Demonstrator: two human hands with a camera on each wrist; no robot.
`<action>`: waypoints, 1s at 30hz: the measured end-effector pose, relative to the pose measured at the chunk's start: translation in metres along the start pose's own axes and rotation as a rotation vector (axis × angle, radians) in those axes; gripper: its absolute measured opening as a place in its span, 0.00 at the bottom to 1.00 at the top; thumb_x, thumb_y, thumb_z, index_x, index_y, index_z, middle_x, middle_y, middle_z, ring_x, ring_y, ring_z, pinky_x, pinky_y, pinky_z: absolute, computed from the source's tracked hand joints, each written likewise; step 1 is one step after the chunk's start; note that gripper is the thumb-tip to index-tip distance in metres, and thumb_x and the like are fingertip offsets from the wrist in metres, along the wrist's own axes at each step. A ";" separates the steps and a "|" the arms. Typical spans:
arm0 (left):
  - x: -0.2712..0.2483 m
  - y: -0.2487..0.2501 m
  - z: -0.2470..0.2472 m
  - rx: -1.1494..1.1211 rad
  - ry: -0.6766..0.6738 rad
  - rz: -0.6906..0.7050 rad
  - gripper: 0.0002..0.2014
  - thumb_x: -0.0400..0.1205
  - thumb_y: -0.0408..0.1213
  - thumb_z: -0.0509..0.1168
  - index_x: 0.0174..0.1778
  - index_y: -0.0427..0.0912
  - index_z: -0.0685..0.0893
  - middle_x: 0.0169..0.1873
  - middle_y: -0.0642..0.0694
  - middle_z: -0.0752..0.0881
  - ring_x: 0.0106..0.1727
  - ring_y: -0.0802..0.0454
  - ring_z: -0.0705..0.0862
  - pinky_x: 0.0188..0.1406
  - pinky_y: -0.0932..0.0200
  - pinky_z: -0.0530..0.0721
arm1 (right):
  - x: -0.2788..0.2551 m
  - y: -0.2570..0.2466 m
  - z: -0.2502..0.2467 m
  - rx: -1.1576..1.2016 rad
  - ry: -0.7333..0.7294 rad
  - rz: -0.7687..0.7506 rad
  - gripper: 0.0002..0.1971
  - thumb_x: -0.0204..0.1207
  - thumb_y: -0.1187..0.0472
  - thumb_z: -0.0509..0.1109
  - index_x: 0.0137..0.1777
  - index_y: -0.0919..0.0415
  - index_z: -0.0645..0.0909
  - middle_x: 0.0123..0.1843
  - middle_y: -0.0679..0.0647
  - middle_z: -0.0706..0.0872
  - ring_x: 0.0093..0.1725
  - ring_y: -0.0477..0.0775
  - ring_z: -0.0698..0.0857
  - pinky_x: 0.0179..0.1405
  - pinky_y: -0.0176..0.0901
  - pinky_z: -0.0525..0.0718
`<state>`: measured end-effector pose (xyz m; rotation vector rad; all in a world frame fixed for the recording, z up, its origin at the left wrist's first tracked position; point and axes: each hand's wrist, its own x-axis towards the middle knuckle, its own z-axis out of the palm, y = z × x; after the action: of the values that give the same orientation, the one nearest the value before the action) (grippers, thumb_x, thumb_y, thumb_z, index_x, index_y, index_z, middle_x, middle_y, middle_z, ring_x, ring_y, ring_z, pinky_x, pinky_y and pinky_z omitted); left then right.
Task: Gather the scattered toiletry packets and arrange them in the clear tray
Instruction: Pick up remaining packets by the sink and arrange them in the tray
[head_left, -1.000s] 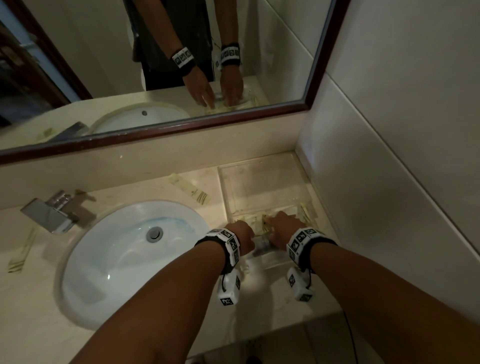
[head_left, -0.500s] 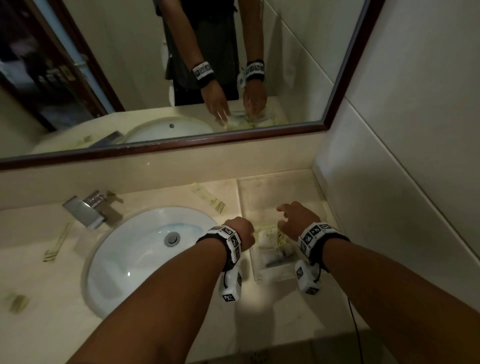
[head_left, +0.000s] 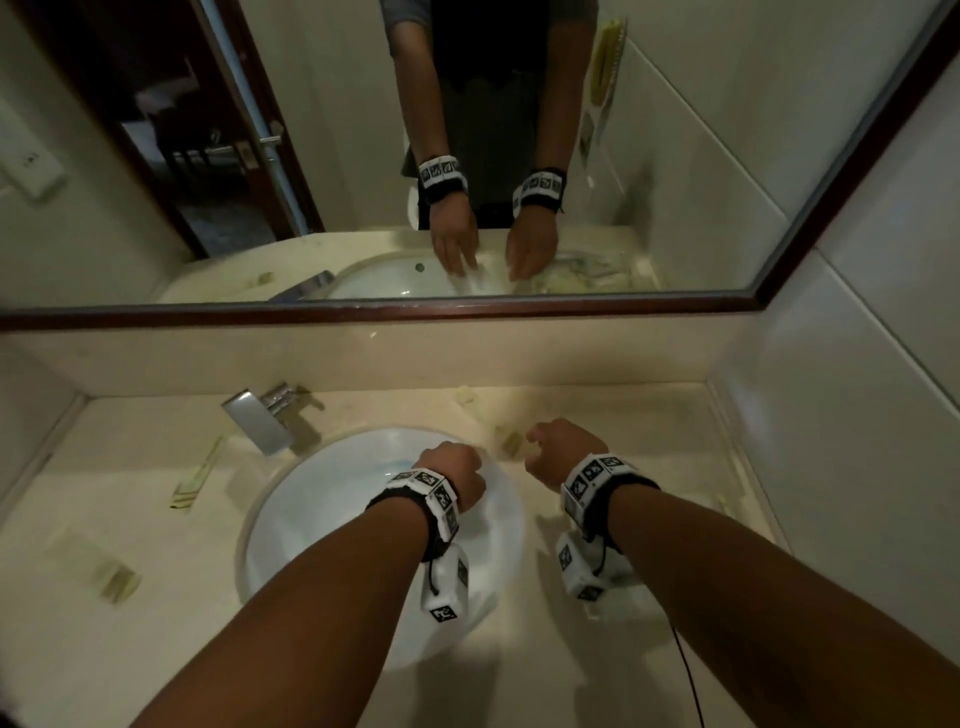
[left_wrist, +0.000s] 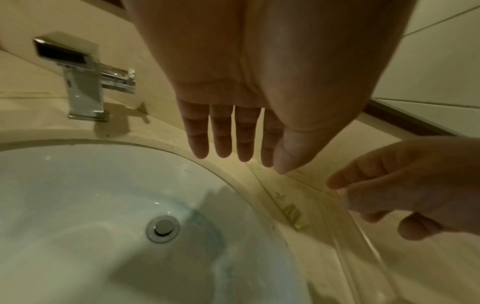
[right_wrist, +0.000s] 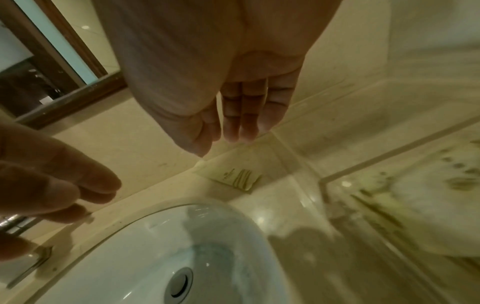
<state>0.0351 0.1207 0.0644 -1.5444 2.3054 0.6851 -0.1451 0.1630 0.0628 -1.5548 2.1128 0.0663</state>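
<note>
Change: both hands lifted out of the clear tray and now raised left of it, over the sink's right rim; view swung left.
Far-left packets: one flat packet (head_left: 115, 576) near the counter's front edge, one long packet (head_left: 200, 474) left of the faucet (head_left: 260, 423); print on both too small to read.
Sink (head_left: 332, 525): white basin with a metal drain (left_wrist: 162, 229).
Left hand (head_left: 451, 470): above the basin, fingers (left_wrist: 221, 131) straight and slightly spread, holding nothing.
Middle packet (right_wrist: 235, 178): flat on the counter between sink rim and tray, dark stripes and a small logo at one end; writing unreadable.
Right hand (head_left: 563, 451): just beside the left, fingers (right_wrist: 244, 115) straight and close together, empty.
Clear tray (right_wrist: 337, 174): far right by the wall, blurred packets inside.
Wristbands: black-and-white square code markers.
</note>
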 end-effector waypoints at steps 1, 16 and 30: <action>0.004 -0.013 -0.004 -0.020 0.008 -0.017 0.19 0.81 0.44 0.62 0.67 0.48 0.84 0.68 0.43 0.82 0.67 0.41 0.81 0.66 0.52 0.81 | 0.008 -0.009 0.002 -0.011 -0.009 -0.006 0.20 0.78 0.52 0.64 0.69 0.48 0.81 0.68 0.52 0.83 0.64 0.58 0.84 0.63 0.51 0.83; 0.074 -0.117 0.003 -0.198 -0.001 -0.124 0.23 0.83 0.46 0.60 0.77 0.54 0.74 0.75 0.46 0.75 0.73 0.45 0.76 0.72 0.52 0.77 | 0.131 -0.062 0.040 0.015 -0.054 0.145 0.26 0.81 0.47 0.64 0.77 0.55 0.72 0.73 0.61 0.73 0.71 0.67 0.75 0.66 0.58 0.80; 0.085 -0.116 0.009 -0.168 -0.036 -0.122 0.23 0.83 0.44 0.60 0.76 0.51 0.75 0.74 0.43 0.76 0.71 0.43 0.78 0.70 0.52 0.78 | 0.138 -0.056 0.061 0.151 -0.087 0.322 0.24 0.81 0.54 0.66 0.75 0.59 0.69 0.72 0.63 0.73 0.68 0.70 0.79 0.64 0.60 0.82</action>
<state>0.1088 0.0217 -0.0104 -1.7143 2.1538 0.8861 -0.1013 0.0425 -0.0344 -1.0966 2.2234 0.0821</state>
